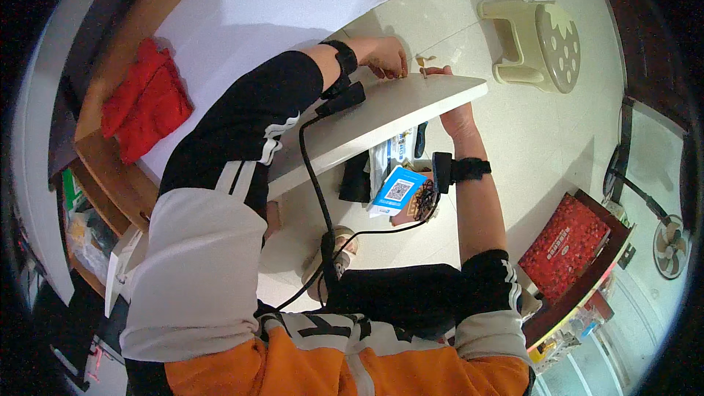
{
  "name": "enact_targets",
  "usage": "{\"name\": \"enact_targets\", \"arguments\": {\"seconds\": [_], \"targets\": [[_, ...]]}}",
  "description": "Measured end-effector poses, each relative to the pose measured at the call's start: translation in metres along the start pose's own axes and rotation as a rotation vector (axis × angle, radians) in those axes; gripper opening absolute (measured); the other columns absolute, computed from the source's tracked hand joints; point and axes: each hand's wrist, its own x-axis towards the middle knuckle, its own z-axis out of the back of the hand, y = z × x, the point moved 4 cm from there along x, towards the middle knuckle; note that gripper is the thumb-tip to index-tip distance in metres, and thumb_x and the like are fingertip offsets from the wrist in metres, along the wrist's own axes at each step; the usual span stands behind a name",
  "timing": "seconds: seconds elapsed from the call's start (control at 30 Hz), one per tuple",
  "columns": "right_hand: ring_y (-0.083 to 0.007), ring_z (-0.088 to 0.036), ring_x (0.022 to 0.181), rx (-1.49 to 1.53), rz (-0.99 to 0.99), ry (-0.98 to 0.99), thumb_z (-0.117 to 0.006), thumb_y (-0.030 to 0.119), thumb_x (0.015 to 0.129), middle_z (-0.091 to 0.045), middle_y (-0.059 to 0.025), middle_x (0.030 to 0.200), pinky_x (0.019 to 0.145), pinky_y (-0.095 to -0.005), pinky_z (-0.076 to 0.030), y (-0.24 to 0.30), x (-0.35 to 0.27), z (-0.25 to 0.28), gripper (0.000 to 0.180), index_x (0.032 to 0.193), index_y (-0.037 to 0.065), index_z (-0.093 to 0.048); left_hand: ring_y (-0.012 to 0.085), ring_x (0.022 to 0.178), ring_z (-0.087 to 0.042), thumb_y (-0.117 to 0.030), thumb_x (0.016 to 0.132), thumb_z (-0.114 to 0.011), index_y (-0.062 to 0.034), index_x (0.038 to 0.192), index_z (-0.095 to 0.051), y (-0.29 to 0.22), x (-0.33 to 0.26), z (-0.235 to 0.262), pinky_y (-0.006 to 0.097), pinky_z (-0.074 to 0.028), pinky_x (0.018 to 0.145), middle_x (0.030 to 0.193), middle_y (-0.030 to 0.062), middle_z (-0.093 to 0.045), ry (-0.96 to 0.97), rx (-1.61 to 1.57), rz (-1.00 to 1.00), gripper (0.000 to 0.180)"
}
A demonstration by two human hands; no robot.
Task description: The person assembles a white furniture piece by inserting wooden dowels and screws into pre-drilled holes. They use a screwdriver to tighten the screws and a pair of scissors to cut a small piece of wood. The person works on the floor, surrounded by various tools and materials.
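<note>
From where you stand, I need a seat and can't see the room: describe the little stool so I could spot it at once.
Start at the white board that both hands grip, the left hand on top and the right hand at its end. Beyond that end, on the pale tiled floor, lies a small cream plastic stool. It alone is tipped on its side, its round-holed seat facing right.

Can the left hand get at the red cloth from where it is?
Probably not without moving off the board. The left hand sits at the far edge of the white board, by the right hand. The red cloth lies well off to the left on the bed, beyond the elbow.
</note>
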Motion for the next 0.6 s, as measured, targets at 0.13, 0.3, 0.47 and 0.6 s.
{"name": "enact_targets", "arguments": {"seconds": [0.13,0.3,0.47,0.6], "targets": [[-0.0153,-0.061,0.093,-0.046,0.035,0.047,-0.045,0.044,0.099,-0.067,-0.0065,0.098,0.085,-0.0291,-0.047,0.001,0.003,0.002,0.044,0.107,0.006,-0.065,0.0114,0.069,-0.058,-0.013,0.081,-0.066,-0.0036,0.097,-0.068,0.013,0.001,-0.004,0.024,-0.049,0.055,0.083,0.003,-0.064,-0.007,-0.08,-0.066,0.019],[-0.017,-0.063,0.091,-0.225,-0.084,0.081,-0.049,0.042,0.097,-0.068,-0.0089,0.098,0.084,-0.0307,-0.049,0.016,0.015,0.008,0.044,0.107,0.003,-0.067,0.0116,0.058,-0.053,-0.011,0.078,-0.069,-0.0051,0.078,-0.066,0.013,0.0,-0.006,0.026,-0.045,0.051,0.068,0.0027,-0.059,-0.01,-0.176,-0.022,0.006],[-0.0147,-0.064,0.085,-0.395,-0.22,0.074,-0.056,0.039,0.095,-0.068,-0.0074,0.092,0.081,-0.0277,-0.051,0.036,0.025,0.003,0.039,0.105,0.003,-0.068,0.0096,0.053,-0.049,-0.013,0.079,-0.068,-0.008,0.067,-0.06,0.011,-0.004,0.0,0.026,-0.043,0.051,0.062,0.0009,-0.055,-0.05,-0.244,0.085,0.015],[-0.0126,-0.064,0.084,-0.42,-0.176,0.185,-0.059,0.031,0.094,-0.069,-0.0063,0.094,0.08,-0.0258,-0.051,0.046,0.03,-0.006,0.033,0.107,0.002,-0.068,0.0069,0.058,-0.052,-0.017,0.082,-0.065,-0.0107,0.076,-0.063,0.008,-0.006,0.001,0.025,-0.045,0.054,0.067,-0.0027,-0.058,-0.014,-0.172,0.084,0.009]]}}
